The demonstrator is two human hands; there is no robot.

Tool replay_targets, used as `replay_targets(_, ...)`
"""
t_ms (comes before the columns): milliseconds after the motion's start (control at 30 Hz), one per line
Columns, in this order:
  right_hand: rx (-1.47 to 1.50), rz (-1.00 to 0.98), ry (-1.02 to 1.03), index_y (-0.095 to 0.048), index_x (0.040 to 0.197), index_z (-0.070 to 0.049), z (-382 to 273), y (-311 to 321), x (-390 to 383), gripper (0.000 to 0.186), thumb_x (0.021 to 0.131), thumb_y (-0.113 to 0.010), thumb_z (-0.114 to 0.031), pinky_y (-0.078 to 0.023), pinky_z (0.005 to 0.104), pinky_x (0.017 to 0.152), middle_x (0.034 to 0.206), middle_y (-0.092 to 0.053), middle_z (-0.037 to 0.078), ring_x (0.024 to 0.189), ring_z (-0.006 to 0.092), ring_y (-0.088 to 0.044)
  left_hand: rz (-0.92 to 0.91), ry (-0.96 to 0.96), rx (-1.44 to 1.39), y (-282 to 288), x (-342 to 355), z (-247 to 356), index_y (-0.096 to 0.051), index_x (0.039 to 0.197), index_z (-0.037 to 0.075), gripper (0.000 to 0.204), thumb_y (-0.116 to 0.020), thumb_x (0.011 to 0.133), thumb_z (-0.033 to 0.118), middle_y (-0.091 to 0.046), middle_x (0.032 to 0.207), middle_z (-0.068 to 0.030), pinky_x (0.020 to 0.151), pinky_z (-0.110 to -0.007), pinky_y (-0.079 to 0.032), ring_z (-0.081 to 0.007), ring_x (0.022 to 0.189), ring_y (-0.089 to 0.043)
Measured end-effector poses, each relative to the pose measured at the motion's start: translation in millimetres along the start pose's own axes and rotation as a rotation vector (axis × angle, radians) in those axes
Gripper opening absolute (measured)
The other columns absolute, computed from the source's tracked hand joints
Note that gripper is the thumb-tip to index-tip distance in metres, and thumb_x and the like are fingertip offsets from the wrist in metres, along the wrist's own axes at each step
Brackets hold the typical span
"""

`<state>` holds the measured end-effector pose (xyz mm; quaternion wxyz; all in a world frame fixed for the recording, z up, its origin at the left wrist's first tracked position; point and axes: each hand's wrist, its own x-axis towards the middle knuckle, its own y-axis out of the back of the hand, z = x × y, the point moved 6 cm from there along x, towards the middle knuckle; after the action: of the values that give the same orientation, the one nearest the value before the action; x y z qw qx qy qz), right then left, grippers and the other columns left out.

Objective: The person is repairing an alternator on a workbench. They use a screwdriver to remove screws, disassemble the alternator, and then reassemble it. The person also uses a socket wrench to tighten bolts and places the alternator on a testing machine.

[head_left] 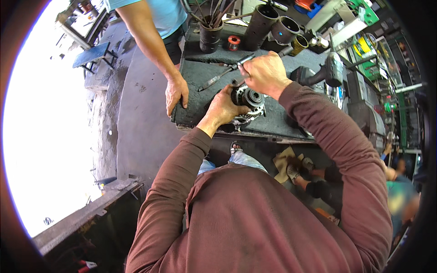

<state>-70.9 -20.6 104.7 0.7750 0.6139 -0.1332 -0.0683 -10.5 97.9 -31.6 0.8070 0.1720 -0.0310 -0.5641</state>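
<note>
A round metal alternator with a dark pulley sits near the front edge of the dark workbench. My left hand grips its left side. Above the alternator, my right hand is closed around a long metal tool whose shaft runs out to the left over the bench. Both my arms are in brown sleeves.
Another person in a blue shirt stands at the bench's left end, one hand resting on its corner. Dark cylinders, a pot of rods, a red spool and a power tool stand on the bench. A seated person is at right.
</note>
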Motion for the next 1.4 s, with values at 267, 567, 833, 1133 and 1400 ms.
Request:
replay_targets(267,0.172,-0.314,-0.452,-0.082,0.103,-0.008,-3.4,1.9,4.7,0.037,0.101,-0.064,-0.040,-0.061,0.0529,0.086,0.099,-0.081,0.019,0.098,0.0403,-0.078,0.092,-0.030,0.100,6.1,-5.4,5.3,-0.057,0.140,-0.007,0.091,-0.099,0.071,0.035,-0.073,0.127,-0.0270,0.105,-0.044,-0.056,-0.0389,0.122,-0.072)
replay_targets(567,0.062,-0.034,0.049,-0.075,0.092,-0.012,37.5,31.9,-6.1,0.028,0.096,-0.070,-0.039,-0.049,0.0497,0.086,0.082,-0.075,0.011,0.090,0.0351,-0.075,-0.017,0.064,0.272,-7.1,-2.2,11.4,-0.043,0.154,-0.008,0.127,-0.101,0.064,0.060,-0.067,0.138,-0.0321,0.111,-0.047,-0.055,-0.0409,0.132,-0.067)
replay_targets(833,0.319,0.044,-0.257,-0.073,0.093,-0.009,84.9,25.3,-68.7,0.030,0.093,-0.077,-0.039,-0.052,0.0510,0.078,0.083,-0.076,0.011,0.079,0.0375,-0.074,-0.592,-0.125,0.436,7.7,60.6,35.7,-0.058,0.151,0.001,0.108,-0.105,0.060,0.034,-0.071,0.142,-0.0219,0.115,-0.039,-0.050,-0.0357,0.133,-0.067)
replay_targets(1133,0.177,0.220,-0.214,-0.069,0.090,-0.010,63.6,20.1,-111.8,0.035,0.098,-0.075,-0.044,-0.047,0.0458,0.082,0.089,-0.072,0.007,0.089,0.0293,-0.070,-0.379,0.068,0.819,-0.4,25.3,56.3,-0.045,0.162,0.002,0.134,-0.101,0.055,0.060,-0.059,0.159,-0.0201,0.123,-0.076,-0.027,-0.0381,0.150,-0.052)
replay_targets(1400,0.098,0.214,0.102,-0.072,0.100,-0.010,48.7,18.2,-78.7,0.036,0.095,-0.076,-0.046,-0.045,0.0428,0.087,0.097,-0.072,0.006,0.094,0.0263,-0.068,0.124,-0.166,0.773,-23.3,-1.9,49.1,-0.056,0.151,0.003,0.122,-0.097,0.056,0.067,-0.068,0.139,-0.0138,0.129,-0.066,-0.020,-0.0303,0.141,-0.056)
